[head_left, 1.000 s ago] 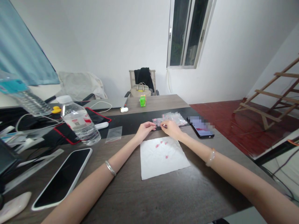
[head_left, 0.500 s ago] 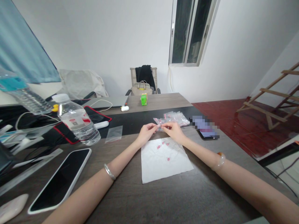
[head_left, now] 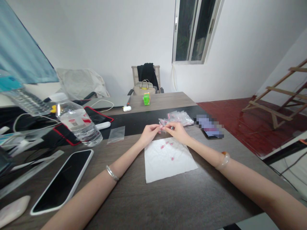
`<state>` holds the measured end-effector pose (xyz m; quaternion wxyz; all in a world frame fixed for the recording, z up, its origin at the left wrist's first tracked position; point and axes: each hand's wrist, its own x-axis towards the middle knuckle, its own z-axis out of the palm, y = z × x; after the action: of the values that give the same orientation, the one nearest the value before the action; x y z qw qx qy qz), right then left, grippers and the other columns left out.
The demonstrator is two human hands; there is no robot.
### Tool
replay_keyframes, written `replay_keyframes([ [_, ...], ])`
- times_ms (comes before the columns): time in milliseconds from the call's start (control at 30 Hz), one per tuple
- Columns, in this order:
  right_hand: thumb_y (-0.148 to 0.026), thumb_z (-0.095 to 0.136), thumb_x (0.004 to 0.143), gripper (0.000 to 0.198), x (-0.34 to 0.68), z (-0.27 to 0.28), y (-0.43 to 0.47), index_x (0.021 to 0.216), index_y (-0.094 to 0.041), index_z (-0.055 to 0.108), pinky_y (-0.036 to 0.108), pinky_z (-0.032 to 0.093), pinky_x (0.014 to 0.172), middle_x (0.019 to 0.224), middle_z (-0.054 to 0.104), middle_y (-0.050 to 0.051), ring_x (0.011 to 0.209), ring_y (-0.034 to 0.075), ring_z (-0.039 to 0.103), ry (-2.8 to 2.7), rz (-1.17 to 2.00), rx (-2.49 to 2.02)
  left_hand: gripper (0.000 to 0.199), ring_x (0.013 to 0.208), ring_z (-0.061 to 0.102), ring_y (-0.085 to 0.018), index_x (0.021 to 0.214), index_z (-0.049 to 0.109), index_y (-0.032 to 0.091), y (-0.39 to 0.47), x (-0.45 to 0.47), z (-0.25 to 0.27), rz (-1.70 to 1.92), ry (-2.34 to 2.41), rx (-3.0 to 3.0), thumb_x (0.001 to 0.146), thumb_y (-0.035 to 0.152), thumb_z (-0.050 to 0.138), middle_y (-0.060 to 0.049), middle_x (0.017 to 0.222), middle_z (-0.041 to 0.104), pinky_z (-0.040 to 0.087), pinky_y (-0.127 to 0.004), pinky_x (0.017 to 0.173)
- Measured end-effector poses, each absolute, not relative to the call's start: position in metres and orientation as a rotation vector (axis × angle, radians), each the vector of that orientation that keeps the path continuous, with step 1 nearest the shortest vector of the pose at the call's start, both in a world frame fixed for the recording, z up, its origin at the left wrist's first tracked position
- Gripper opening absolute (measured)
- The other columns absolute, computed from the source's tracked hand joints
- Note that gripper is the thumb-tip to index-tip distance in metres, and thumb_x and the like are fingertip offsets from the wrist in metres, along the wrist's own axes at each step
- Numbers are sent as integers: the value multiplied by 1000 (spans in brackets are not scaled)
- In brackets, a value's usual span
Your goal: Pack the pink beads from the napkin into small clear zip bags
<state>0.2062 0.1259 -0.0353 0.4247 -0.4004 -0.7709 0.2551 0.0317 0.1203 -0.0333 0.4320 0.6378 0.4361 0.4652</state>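
Note:
My left hand and my right hand meet above the far edge of a white paper sheet. Both are closed in a pinch on a small clear plastic bag, partly hidden by the fingers. Just behind it lies a pile of clear bags with some pink in them. On the sheet are several small pink pieces, one of them a pink bead-like piece apart from the rest. A flat clear bag lies to the left of my left hand.
Beyond the pile to the right is a phone. At left stand a water bottle and a white-edged phone lies nearer. A green box and a white earbud case sit farther back on the table.
The view has shifted slightly, so things sit a little higher in the picture. My fingers have moved slightly at the bag; both hands keep their pinch.

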Motion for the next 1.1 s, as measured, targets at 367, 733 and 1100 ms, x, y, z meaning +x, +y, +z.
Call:
replay_keyframes([
  [367, -16, 59, 82, 12, 207, -35, 123, 82, -17, 71, 26, 45, 69, 84, 72, 4, 76, 16, 62, -2037, 508, -1066, 22, 61, 62, -16, 84, 74, 15, 121, 31, -36, 1193, 1145, 1561, 73, 31, 64, 0, 60, 68, 47, -27, 68],
  [733, -16, 59, 82, 11, 205, -25, 115, 76, -16, 69, 27, 41, 68, 78, 68, 5, 70, 16, 58, -2248, 91, -1172, 19, 64, 64, -16, 79, 75, 14, 118, 32, -34, 1188, 1098, 1557, 65, 27, 72, -5, 76, 75, 50, -27, 65],
  [1100, -13, 55, 81, 13, 205, -28, 116, 77, -16, 67, 28, 42, 74, 79, 68, 5, 74, 17, 60, -2240, 49, -1098, 20, 58, 64, -15, 79, 72, 13, 119, 32, -36, 1241, 1106, 1507, 66, 27, 70, -6, 74, 74, 52, -28, 63],
])
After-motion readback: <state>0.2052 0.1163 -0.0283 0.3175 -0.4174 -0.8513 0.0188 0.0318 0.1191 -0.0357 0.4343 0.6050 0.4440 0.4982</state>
